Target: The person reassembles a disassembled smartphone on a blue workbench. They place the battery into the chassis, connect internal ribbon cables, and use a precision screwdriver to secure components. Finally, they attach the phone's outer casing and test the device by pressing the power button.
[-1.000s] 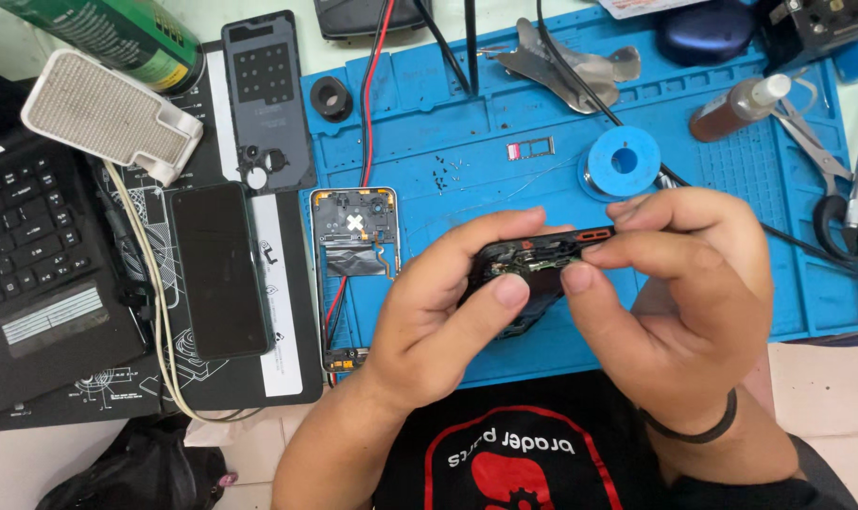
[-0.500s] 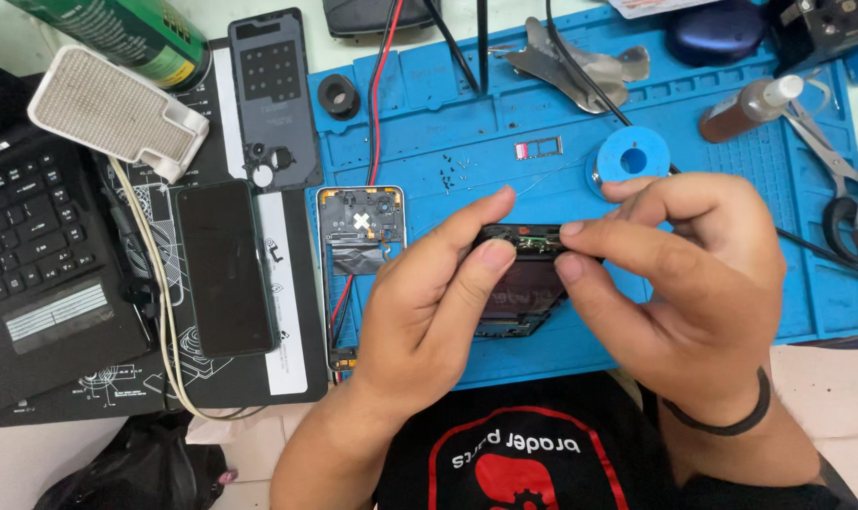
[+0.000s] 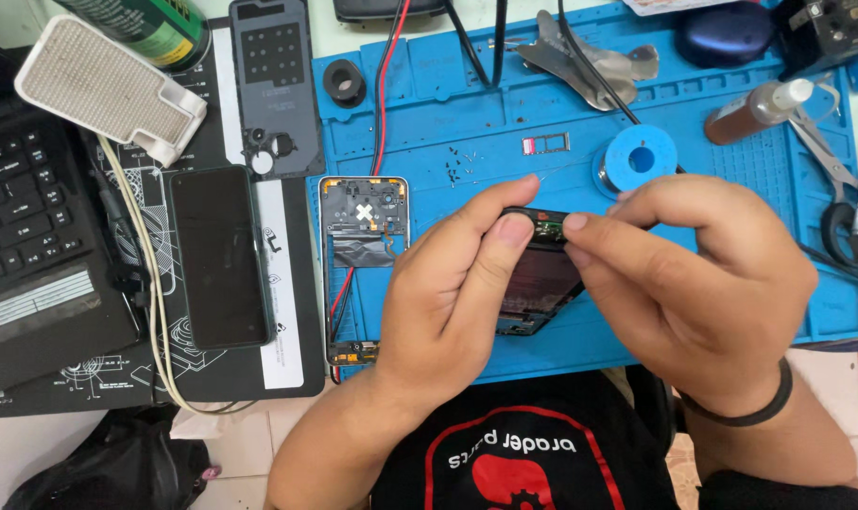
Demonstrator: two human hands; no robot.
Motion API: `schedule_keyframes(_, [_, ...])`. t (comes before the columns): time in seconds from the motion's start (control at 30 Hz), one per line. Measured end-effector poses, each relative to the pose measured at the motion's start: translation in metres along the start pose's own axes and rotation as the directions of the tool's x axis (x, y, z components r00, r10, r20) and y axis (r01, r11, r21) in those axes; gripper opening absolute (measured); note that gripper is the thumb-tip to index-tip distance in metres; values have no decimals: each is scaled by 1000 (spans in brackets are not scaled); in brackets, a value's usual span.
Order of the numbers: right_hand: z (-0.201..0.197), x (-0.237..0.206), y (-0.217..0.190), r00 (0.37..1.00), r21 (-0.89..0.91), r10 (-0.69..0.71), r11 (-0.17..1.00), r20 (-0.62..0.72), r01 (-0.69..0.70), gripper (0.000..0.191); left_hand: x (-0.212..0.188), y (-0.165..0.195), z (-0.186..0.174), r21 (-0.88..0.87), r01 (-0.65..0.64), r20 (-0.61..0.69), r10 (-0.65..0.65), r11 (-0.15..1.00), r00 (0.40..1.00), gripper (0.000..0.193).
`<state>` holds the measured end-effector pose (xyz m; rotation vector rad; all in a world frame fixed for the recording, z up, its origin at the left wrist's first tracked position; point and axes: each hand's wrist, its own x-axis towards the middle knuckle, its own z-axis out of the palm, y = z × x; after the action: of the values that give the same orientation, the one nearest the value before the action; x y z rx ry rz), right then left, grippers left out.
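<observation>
Resting between left hand [image 3: 457, 283] and right hand [image 3: 703, 283]: dark phone part [image 3: 539, 274].

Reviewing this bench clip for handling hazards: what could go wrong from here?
1. Both hands, left and right, pinch the dark phone part by its top edge above the blue mat; it might flex or slip.
2. The open phone frame lies beside the left wrist and could get knocked.
3. Small black specks on the mat could get into the parts.
</observation>
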<state>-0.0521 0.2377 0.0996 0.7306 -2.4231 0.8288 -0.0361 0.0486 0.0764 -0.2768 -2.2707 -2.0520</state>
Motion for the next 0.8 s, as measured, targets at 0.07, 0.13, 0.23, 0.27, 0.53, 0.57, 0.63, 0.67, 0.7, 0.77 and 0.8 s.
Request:
schedule_keyframes(0.07, [1, 1, -1, 1000, 11, -16, 1000, -4, 16, 29, 0, -1, 3, -9, 0, -33, -1, 1000, 999, 28])
schedule_keyframes(0.13, [2, 4, -1, 1000, -1, -31, 1000, -3, 31, 29, -1, -2, 5, -7, -1, -53, 1, 1000, 999, 26])
schedule_keyframes(0.23, [0, 9, -2, 1000, -40, -20, 999, 15, 21, 27, 1, -5, 5, 11, -23, -51, 24, 1000, 998, 24])
schedule_keyframes(0.27, [-2, 11, -3, 999, -37, -5, 999, 32, 6, 26, 2, -6, 4, 20, -38, -47, 38, 999, 998, 24])
schedule_keyframes(0.53, [-7, 22, -3, 990, 55, 76, 995, 115, -83, 20, 2, -8, 5, 76, -76, -43, 80, 994, 996, 24])
schedule_keyframes(0.57, [-6, 22, -4, 991, 73, 85, 993, 108, -93, 18, 2, -8, 5, 75, -73, -42, 76, 995, 996, 24])
schedule_keyframes(0.63, [-4, 20, -5, 990, 91, 104, 989, 95, -113, 15, 2, -7, 4, 60, -61, -32, 63, 996, 998, 25])
schedule_keyframes(0.67, [-3, 19, -5, 990, 92, 113, 988, 87, -121, 15, 2, -7, 3, 47, -54, -23, 55, 997, 998, 26])
schedule_keyframes(0.7, [-2, 19, -5, 989, 92, 122, 987, 79, -129, 14, 2, -7, 2, 43, -54, -15, 55, 998, 998, 27])
schedule_keyframes(0.77, [-1, 18, -5, 990, 87, 118, 989, 75, -124, 13, 3, -7, 0, 44, -61, 3, 61, 997, 998, 31])
schedule_keyframes(0.8, [-1, 17, -6, 991, 84, 117, 989, 72, -122, 13, 3, -6, -1, 49, -67, 12, 67, 997, 998, 34])
